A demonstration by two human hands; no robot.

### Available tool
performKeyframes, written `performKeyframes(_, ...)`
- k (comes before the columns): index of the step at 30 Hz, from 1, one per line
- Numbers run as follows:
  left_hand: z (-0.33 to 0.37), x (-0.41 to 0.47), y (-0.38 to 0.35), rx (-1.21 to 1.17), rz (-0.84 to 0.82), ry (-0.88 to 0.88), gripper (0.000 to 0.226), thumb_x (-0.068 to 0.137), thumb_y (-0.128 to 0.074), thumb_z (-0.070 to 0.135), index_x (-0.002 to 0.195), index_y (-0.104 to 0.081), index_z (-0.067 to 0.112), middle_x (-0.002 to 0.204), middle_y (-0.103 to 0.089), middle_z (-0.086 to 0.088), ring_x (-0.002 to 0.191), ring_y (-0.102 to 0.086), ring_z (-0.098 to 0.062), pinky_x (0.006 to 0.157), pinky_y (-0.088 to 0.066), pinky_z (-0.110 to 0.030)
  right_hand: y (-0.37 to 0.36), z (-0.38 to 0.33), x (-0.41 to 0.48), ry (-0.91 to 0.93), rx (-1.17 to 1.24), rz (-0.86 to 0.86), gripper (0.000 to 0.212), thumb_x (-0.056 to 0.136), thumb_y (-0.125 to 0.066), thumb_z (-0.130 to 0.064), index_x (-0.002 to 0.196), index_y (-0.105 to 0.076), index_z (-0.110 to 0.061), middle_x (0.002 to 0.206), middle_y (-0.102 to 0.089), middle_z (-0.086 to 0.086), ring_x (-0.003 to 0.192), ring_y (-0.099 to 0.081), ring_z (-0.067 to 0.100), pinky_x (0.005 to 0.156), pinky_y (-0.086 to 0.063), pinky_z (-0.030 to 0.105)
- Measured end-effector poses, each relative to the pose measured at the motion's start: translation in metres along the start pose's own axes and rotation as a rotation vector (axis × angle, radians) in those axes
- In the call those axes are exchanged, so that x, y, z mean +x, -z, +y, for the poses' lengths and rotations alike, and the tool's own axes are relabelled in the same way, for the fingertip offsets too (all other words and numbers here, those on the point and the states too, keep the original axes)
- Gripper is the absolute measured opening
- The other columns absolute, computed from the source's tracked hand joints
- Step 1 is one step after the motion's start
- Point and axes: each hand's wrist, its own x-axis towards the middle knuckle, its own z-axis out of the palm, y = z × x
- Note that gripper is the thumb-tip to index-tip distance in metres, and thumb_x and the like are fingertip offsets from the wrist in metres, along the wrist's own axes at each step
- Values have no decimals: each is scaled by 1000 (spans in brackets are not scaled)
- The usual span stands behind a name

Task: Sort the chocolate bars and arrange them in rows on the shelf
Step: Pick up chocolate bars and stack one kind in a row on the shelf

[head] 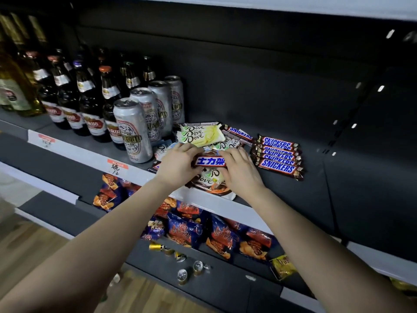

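Both my hands hold one brown Snickers bar (210,161) with blue Chinese lettering, just above a loose heap of chocolate. My left hand (178,163) grips its left end and my right hand (239,168) grips its right end. Under and behind the hands lie mixed Dove bars (199,134), green-white and brown ones, plus one loose Snickers bar (239,132) at the back. To the right, several Snickers bars (278,155) lie side by side in a neat row on the dark shelf (293,195).
Silver beer cans (133,129) and dark beer bottles (90,98) stand left of the heap. The shelf's white front rail (216,206) carries price tags. Snack bags (187,229) fill the lower shelf, with can tops (182,274) below that.
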Motion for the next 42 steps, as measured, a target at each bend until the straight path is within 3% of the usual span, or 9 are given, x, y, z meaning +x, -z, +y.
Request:
performKeyframes(8, 44, 28, -19, -183, 33, -82, 29, 75, -73, 13, 101, -61, 11, 107, -56, -8, 101, -49, -28, 86, -43, -38, 31, 27, -18, -147, -1, 125, 31, 85, -58, -8, 115, -53, -10, 116, -49, 9, 105, -51, 27, 92, -43, 38)
performKeyframes(11, 63, 38, -23, -271, -20, -113, 31, 78, -72, 25, 105, -59, 16, 106, -62, -5, 99, -56, -24, 82, -45, -32, 39, 45, -28, -217, -47, 149, 31, 84, -58, -9, 115, -53, -9, 114, -57, 10, 100, -54, 31, 90, -42, 40)
performKeyframes(14, 81, 45, -28, -330, -67, -163, 48, 78, -71, 42, 116, -59, 17, 117, -63, -3, 106, -57, -19, 90, -46, -30, 42, 62, -42, -286, -136, 182, 33, 76, -65, -8, 108, -58, -7, 96, -67, 12, 92, -60, 33, 85, -44, 39)
performKeyframes(17, 95, 51, -38, -346, -121, -218, 47, 84, -65, 39, 123, -58, 14, 122, -61, -4, 112, -56, -19, 97, -42, -27, 45, 75, -55, -326, -180, 214, 36, 65, -73, -6, 99, -61, -8, 85, -67, 9, 82, -62, 32, 77, -48, 37)
performKeyframes(23, 111, 63, -58, -278, -88, -290, 42, 80, -70, 34, 117, -63, 16, 118, -63, -1, 112, -54, -20, 95, -42, -30, 43, 90, -79, -307, -174, 165, 44, 79, -69, -20, 119, -57, -7, 108, -63, 10, 99, -57, 30, 91, -42, 42)
performKeyframes(27, 117, 64, -71, -305, -78, -306, 39, 78, -73, 28, 112, -65, 13, 113, -65, -1, 107, -57, -21, 90, -35, -19, 39, 96, -88, -327, -199, 174, 40, 78, -70, -15, 116, -60, -4, 107, -63, 13, 96, -59, 32, 88, -46, 44)
performKeyframes(36, 114, 58, -90, -349, -120, -176, 38, 79, -68, 14, 116, -63, 9, 117, -55, -8, 112, -49, -24, 97, -30, -18, 24, 101, -79, -328, -209, 160, 37, 68, -78, -6, 103, -66, -7, 99, -63, 9, 87, -61, 31, 81, -49, 40)
performKeyframes(42, 113, 60, -94, -338, -139, -112, 40, 79, -68, 18, 117, -61, 11, 116, -49, -7, 112, -42, -23, 95, -29, -17, 12, 103, -79, -378, -162, 178, 41, 71, -69, -6, 112, -64, -7, 107, -60, 10, 98, -57, 31, 90, -45, 42)
